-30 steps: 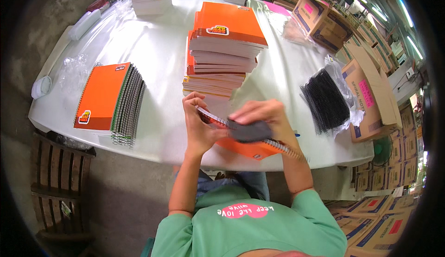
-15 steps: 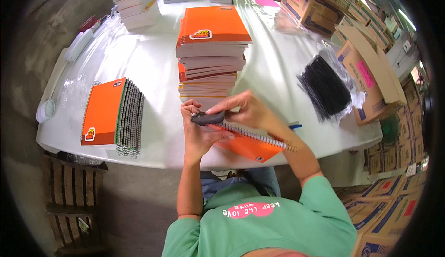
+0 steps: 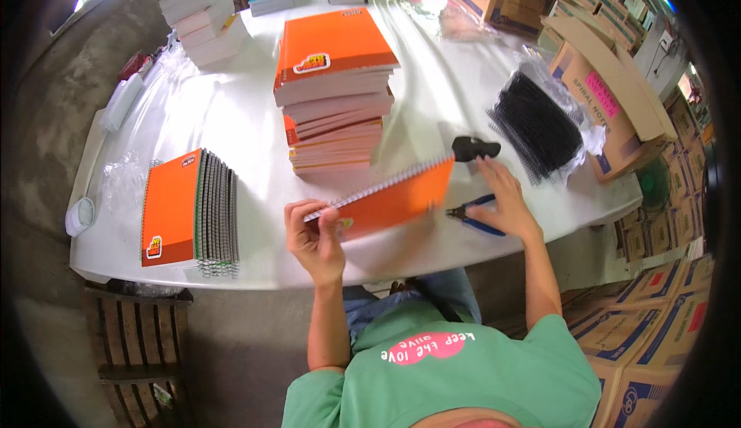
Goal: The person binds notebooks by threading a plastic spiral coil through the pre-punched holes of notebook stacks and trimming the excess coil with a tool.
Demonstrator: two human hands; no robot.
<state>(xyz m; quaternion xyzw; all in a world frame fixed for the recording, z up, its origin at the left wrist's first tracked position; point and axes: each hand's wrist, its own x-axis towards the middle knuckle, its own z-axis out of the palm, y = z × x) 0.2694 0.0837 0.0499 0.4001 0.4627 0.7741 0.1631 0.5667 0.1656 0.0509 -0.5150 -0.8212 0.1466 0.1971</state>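
At the white table's (image 3: 231,119) six-o'clock edge, the left hand (image 3: 315,236) grips an orange spiral-bound notebook (image 3: 386,200); at three o'clock of it, the right hand (image 3: 503,200) rests open on blue-handled pliers (image 3: 472,216).

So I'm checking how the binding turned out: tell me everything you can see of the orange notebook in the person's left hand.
The orange notebook is a thin spiral-bound book with a glossy orange cover and a pale wire coil along its upper long edge. It is motion-blurred, held tilted above the white table, its right end raised. The left hand grips its lower left corner, fingers over the cover. The right hand is off it, resting by blue-handled pliers. Binding detail is too blurred to judge.
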